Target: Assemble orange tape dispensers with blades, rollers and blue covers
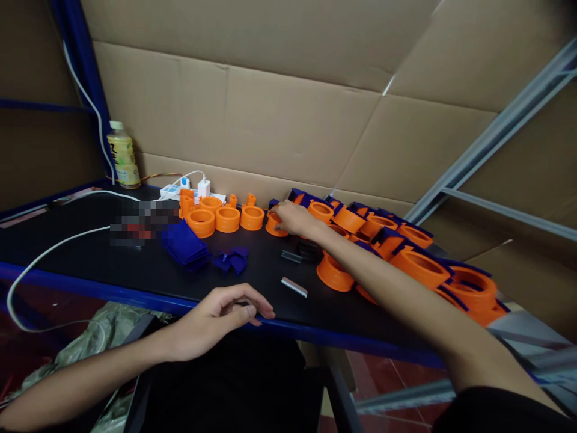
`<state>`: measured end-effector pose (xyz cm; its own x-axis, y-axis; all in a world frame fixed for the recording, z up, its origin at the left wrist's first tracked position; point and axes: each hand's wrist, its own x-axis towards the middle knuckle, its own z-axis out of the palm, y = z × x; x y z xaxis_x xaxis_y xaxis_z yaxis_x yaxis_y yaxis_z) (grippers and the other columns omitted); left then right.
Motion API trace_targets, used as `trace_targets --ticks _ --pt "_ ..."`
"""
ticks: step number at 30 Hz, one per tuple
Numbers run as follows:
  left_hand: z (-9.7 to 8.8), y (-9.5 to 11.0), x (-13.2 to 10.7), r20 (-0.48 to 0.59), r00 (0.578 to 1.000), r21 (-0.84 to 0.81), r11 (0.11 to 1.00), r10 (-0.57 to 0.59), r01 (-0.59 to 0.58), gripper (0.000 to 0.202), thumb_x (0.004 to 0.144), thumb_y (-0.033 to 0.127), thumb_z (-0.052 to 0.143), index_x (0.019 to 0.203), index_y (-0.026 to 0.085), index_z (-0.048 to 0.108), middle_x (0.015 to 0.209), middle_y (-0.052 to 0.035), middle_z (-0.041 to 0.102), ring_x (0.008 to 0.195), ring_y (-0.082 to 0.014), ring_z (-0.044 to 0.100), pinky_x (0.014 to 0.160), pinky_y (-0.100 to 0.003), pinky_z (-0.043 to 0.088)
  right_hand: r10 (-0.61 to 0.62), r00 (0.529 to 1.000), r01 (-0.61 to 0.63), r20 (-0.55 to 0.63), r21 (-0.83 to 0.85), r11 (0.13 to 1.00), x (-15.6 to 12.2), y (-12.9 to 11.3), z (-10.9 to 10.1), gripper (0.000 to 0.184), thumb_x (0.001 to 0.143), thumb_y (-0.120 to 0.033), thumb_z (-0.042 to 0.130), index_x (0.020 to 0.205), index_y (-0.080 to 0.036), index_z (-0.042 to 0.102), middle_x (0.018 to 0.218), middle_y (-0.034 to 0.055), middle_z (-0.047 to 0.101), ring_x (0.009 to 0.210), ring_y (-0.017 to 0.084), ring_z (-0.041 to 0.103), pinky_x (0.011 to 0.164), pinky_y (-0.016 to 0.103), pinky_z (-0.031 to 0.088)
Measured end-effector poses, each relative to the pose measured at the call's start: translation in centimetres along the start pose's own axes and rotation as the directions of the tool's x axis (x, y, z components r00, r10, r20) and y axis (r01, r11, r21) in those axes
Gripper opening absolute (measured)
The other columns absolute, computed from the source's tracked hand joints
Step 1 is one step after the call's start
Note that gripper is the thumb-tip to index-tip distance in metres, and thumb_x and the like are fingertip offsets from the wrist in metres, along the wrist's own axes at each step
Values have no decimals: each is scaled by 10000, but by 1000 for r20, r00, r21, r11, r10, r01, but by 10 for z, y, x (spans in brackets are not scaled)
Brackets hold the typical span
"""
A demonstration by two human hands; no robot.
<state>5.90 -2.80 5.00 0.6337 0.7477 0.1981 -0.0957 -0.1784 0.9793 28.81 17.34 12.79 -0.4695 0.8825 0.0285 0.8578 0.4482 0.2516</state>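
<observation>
My right hand (295,218) stretches over the black table to an orange plastic ring (273,226) at the left end of the crowded group. Its fingers are bent down onto the ring's upper edge, partly hiding it. Near the front edge my left hand (231,310) hovers with loosely curved fingers and nothing visible in it. Between the hands lie a small silver bar (294,287) and a dark clip-like piece (291,257). Flat blue plates (184,243) are stacked to the left, beside several small blue triangular pieces (232,260).
Several orange rings with blue plates (421,267) crowd the right side, under my right forearm. More plain orange rings (228,219) stand at the back. Behind them is a white power strip (171,192) with cables. A yellow drink bottle (123,157) stands in the left corner, near the cardboard wall (252,120).
</observation>
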Motion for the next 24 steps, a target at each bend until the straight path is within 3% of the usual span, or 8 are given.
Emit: trace_targets --ticks 5,9,13,17,20,22,24 --pt "1 -1 1 52 999 46 999 -11 8 276 986 367 538 1123 195 705 1129 -104 740 1028 -236 675 923 -397 522 -118 988 114 -102 -39 993 11 -30 1 484 911 -310 654 1361 -155 566 1357 193 575 1278 306 510 1013 391 433" --pt "0 1 0 67 998 68 998 -8 4 282 980 377 546 1110 195 717 1087 -105 751 1010 -240 685 899 -391 535 -164 979 159 -119 -53 986 20 -46 3 293 902 -261 658 1163 -128 666 1218 187 654 1180 301 575 969 381 445" --pt "0 0 0 47 999 24 1000 18 -19 268 978 362 553 1108 193 716 1062 -110 753 994 -237 697 885 -393 556 -160 974 153 -159 -53 987 14 -41 -5 163 902 -219 635 1028 -127 683 1112 180 684 1091 293 600 894 349 459" --pt "-2 -9 5 -139 987 -176 978 86 -110 306 971 341 564 1220 194 667 1146 -136 729 1099 -280 674 905 -450 574 -176 950 171 -257 -41 984 -16 -33 -26 175 959 -212 543 1082 -129 636 1125 158 667 1095 273 562 904 348 434" --pt "-7 -12 10 -359 923 -327 908 137 -262 389 956 324 578 1325 204 596 1373 -146 628 1284 -315 571 1011 -510 521 -255 887 305 -384 73 950 -54 -42 -46 163 985 -261 527 1054 -147 622 1066 127 660 1027 244 571 881 348 438" --pt "-11 -9 12 -466 873 -399 846 145 -353 422 952 347 576 1345 194 581 1457 -136 567 1356 -310 511 1087 -507 461 -346 813 489 -468 227 842 -86 -59 -55 144 971 -297 575 985 -164 631 1004 99 661 967 221 584 857 345 456" --pt "-13 -3 12 -480 871 -476 804 103 -357 425 969 416 531 1309 173 612 1440 -140 585 1333 -300 537 1080 -474 470 -423 760 626 -493 378 682 -118 -81 -60 126 951 -302 620 941 -179 646 980 80 669 951 202 597 862 341 478"
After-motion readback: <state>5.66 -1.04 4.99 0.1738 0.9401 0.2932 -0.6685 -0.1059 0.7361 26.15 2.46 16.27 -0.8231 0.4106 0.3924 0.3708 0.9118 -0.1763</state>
